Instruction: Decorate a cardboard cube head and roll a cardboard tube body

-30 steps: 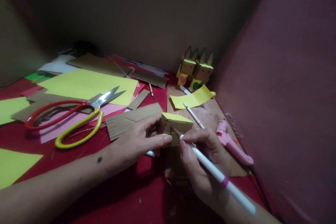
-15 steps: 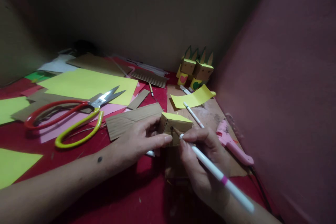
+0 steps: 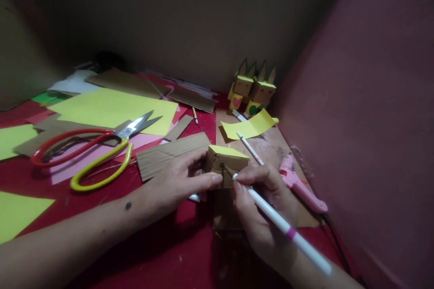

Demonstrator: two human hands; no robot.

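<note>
Two figures (image 3: 252, 88) behind box (image 3: 226, 162), pen (image 3: 281, 226); scissors (image 3: 101, 149) left, glue gun (image 3: 300, 185) right.

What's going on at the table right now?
A person is working on a small cardboard box with a yellow top. The left hand grips the box from the side, and the right hand holds a white marker with its tip on the box's front face. Scissors lie to the left, a pink glue gun to the right, and two cardboard figures stand at the back.

Home craft corner: red-covered table (image 3: 190, 244) strewn with yellow paper sheets (image 3: 111, 108), corrugated cardboard strips (image 3: 169, 153), scissors (image 3: 127, 133), pink glue gun (image 3: 298, 185), finished cardboard figures (image 3: 254, 90).
</note>
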